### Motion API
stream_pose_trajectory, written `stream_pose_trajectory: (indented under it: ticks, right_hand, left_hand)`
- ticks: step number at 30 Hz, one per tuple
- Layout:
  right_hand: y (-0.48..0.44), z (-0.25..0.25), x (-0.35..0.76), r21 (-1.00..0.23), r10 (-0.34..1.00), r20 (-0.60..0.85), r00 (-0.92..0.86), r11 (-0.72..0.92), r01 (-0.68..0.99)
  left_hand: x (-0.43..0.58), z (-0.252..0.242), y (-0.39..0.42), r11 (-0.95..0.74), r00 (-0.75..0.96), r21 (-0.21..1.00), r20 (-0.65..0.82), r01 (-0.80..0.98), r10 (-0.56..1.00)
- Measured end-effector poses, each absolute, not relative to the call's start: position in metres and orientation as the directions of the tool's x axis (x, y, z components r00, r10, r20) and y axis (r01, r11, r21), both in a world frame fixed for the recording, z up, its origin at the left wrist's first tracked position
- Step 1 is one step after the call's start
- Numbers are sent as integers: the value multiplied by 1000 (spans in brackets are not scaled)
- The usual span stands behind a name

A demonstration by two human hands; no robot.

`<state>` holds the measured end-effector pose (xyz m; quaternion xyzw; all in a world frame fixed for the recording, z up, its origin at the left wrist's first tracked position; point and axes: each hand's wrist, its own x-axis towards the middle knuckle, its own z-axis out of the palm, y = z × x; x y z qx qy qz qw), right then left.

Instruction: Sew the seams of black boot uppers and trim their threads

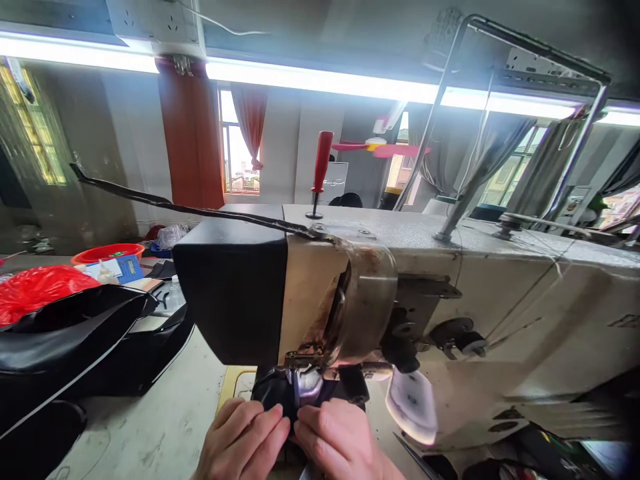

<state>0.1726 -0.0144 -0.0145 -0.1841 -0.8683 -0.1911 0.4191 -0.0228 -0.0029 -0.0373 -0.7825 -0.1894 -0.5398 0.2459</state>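
An industrial sewing machine (233,300) fills the middle of the view. Below its head, both hands press a black piece of material (273,395) close to the needle area. My left hand (243,437) is closed on the left side of the piece, with its fingers bent over it. On the right side, my right hand (334,437) grips the edge, its fingertips almost meeting those of the left. The machine head hides the needle and most of the presser foot.
Black sheet pieces with white edging (95,340) lie at left, beside a red plastic bag (43,293) and an orange basin (107,252). A red-handled screwdriver (323,163) stands on the machine. A pointed metal tool (415,455) lies at lower right. A metal thread stand (433,123) rises at right.
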Motion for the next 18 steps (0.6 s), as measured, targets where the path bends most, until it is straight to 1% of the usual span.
stream_pose_trajectory:
  ticks: [4, 8, 11, 15, 18]
  right_hand:
    - [-13, -13, 174, 178, 185, 773, -607, 855, 488]
    - [-9, -18, 175, 178, 210, 780, -589, 828, 531]
    - [-7, -20, 175, 179, 224, 786, -576, 810, 558]
    - [-8, -20, 174, 126, 281, 792, -542, 794, 595]
    - [-7, -23, 174, 98, 317, 801, -508, 768, 633]
  left_hand:
    - [-22, -33, -1, -801, 309, -147, 950, 580, 49]
    - [-26, -30, -1, -805, 380, -110, 913, 583, 150]
    - [-29, -29, 0, -804, 402, -99, 897, 586, 182]
    - [-26, -31, 6, -814, 329, -57, 929, 578, 169]
    - [-23, -33, 9, -825, 304, -22, 935, 565, 183]
